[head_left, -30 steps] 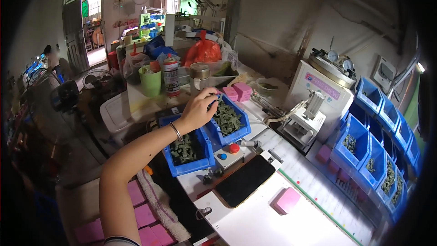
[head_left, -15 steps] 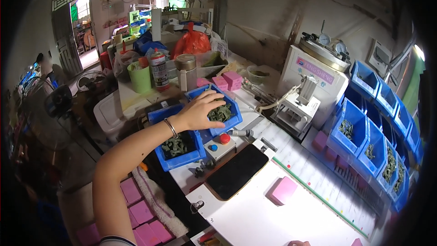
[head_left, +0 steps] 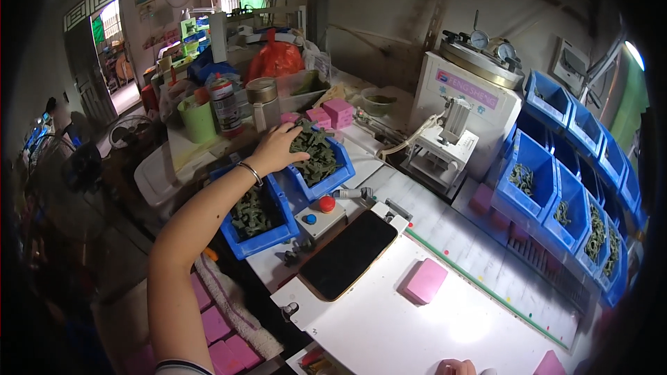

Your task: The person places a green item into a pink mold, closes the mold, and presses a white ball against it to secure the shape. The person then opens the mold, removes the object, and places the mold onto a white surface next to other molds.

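My left hand (head_left: 275, 151) reaches across to the farther blue bin (head_left: 335, 185), its fingers spread at the left edge of a heap of dark green wax-like pieces (head_left: 317, 155). Nothing shows in its grasp. Beneath my left forearm, a nearer blue bin (head_left: 262, 246) holds more pieces of the same kind. Only the curled fingers of my right hand (head_left: 456, 367) show at the lower edge, over the white work surface (head_left: 375, 326); what they hold, if anything, is hidden. A pink block (head_left: 426, 281) lies on that surface.
A dark phone (head_left: 349, 254) lies beside a control box with a red button (head_left: 326, 203). Tiered blue bins (head_left: 526, 179) stand at right, near a white machine with gauges (head_left: 458, 90). A spray can (head_left: 226, 105) and green cup (head_left: 198, 121) are behind; pink blocks (head_left: 224, 357) sit lower left.
My left hand has drawn leftward from over the heap to the bin's left side, uncovering more green pieces. More of my right hand shows. The whole view has shifted slightly.
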Tool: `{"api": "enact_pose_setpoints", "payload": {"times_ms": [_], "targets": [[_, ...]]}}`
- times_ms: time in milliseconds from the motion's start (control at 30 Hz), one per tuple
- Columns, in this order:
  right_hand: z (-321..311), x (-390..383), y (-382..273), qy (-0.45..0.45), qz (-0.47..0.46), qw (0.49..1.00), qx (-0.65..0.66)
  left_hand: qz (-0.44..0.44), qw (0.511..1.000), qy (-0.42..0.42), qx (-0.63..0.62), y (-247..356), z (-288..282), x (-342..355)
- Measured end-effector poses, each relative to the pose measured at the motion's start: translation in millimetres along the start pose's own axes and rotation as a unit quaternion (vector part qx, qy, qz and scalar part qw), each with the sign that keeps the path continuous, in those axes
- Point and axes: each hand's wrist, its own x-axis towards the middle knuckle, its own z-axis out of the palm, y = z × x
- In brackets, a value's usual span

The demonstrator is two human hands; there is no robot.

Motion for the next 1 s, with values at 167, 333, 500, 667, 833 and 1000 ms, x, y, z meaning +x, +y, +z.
{"api": "enact_pose_setpoints", "payload": {"times_ms": [167, 333, 500, 667, 833, 1000], "targets": [[-3.0, 8.2, -5.4, 0.002, -0.001, 1.000, 0.005, -0.016, 0.997, -0.015, -0.076, 10.5, -8.7, -0.6], [-4.0, 10.7, -9.1, 0.011, -0.004, 1.000, 0.027, -0.025, 0.993, 0.039, -0.108, 7.2, 1.3, 10.1], [-0.7, 2.1, -1.8, 0.006, 0.002, 1.000, 0.010, -0.089, 0.993, 0.021, -0.078, 15.8, 9.0, 31.0], [-3.2, 3.6, -6.0, 0.001, 0.026, 0.999, 0.033, -0.060, 0.995, 0.008, -0.075, 6.4, 24.4, 41.0], [-2.5, 4.5, -5.8, 0.010, 0.024, 0.998, 0.056, 0.063, 0.983, 0.052, -0.163, 2.2, 17.1, 37.2], [-5.6, 3.4, -4.9, -0.016, 0.045, 0.998, 0.044, 0.078, 0.989, 0.040, -0.119, 2.4, 5.6, 26.1]]}}
